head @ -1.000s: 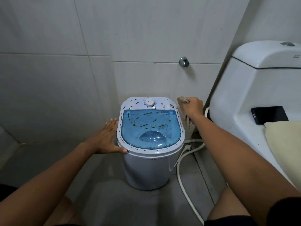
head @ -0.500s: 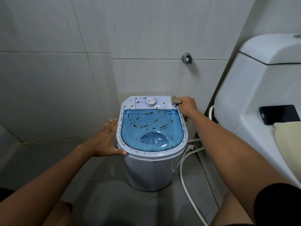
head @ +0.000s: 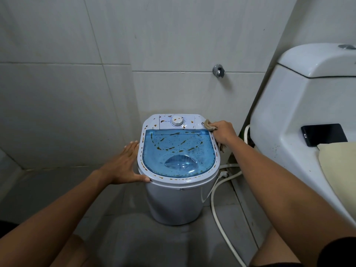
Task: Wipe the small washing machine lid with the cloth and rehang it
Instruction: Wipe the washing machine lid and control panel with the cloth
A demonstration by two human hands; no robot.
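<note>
A small white washing machine [head: 173, 201] stands on the floor against the tiled wall. Its translucent blue lid [head: 178, 151] and white rim carry brown smears and specks. A white dial [head: 177, 121] sits on the back panel. My right hand [head: 223, 132] grips a beige cloth [head: 209, 125] and presses it on the back right corner of the top. My left hand [head: 125, 164] lies flat against the machine's left rim, fingers spread, thumb on the front edge.
A white toilet [head: 300, 112] stands to the right, with a black phone [head: 324, 134] and a cream towel [head: 341, 170] on it. A white hose [head: 217, 207] runs down the floor beside the machine. A metal wall fitting [head: 218, 70] sticks out above.
My right hand has brought the cloth from beside the machine's right side onto the back right corner of its top. My left hand has stayed on the left rim.
</note>
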